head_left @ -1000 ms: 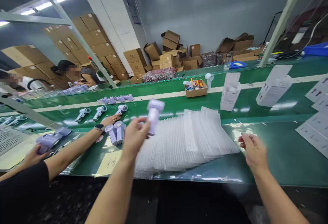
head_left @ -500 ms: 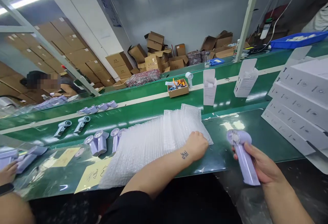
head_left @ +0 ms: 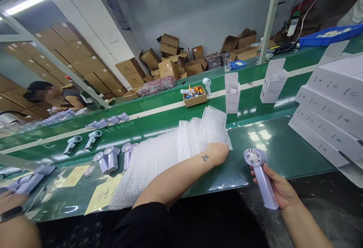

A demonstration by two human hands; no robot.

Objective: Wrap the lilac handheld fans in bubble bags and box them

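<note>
In my right hand (head_left: pixel 279 189) is a light purple handheld fan (head_left: pixel 264 187), gripped by its handle, with its round grille turned toward me. My left hand (head_left: pixel 217 153) has curled fingers at the right end of a long row of bubble wrap bags (head_left: pixel 159 157). It seems to pinch the end bag, though the fingertips are hidden from me. Beyond the row's left end stand several more purple fans (head_left: pixel 112 157) on the green work surface.
White printed boxes (head_left: pixel 329 119) are stacked at the right. Two open white boxes (head_left: pixel 232 98) and a small carton of parts (head_left: pixel 195 98) stand on the belt. Two dark-handled fans (head_left: pixel 93 139) lie at left. A co-worker's hand (head_left: pixel 13 202) reaches in at far left.
The purple fan has turned so its grille shows more fully, and it has shifted slightly left. My left hand stays at the bag row's end, whose bags now lean up more.
</note>
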